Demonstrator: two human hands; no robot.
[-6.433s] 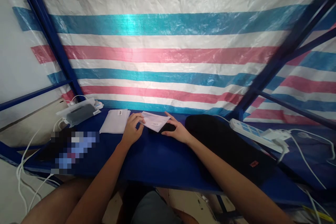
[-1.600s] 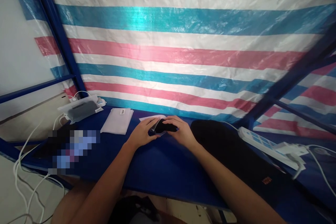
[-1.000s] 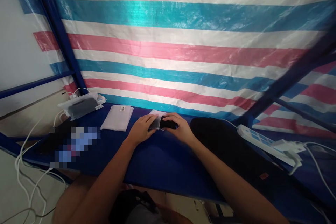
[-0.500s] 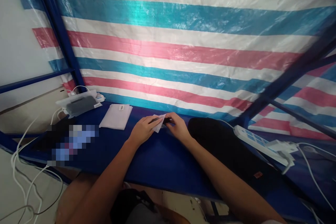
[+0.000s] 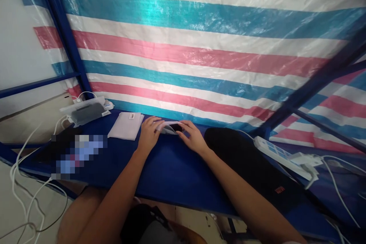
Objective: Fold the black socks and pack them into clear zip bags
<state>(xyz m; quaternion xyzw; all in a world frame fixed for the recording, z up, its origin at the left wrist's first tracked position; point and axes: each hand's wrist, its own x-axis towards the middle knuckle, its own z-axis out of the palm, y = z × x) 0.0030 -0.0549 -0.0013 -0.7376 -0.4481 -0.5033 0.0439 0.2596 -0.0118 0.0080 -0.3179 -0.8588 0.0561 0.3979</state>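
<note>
My left hand is closed on the left end of a thin whitish pouch, its fingers over the top edge. The pouch bows open toward me, just above the blue tabletop. At its right side my right hand pinches a dark flat object, thumb in front and fingers behind. This object lies partly within the pouch, and its exact kind is hidden. Left of my hands lies a flat white packet with a small barcode label.
Black cloth lies right of my hands, beside a white power strip with plugs and cables. At the back left sits a grey wrapped item. A blurred-out phone-like shape lies nearer. Striped plastic sheeting hangs behind.
My left hand has shifted left, away from my right hand. The pouch, earlier folded upright between the fingers, now spreads wider with its mouth bowed open around the dark object.
</note>
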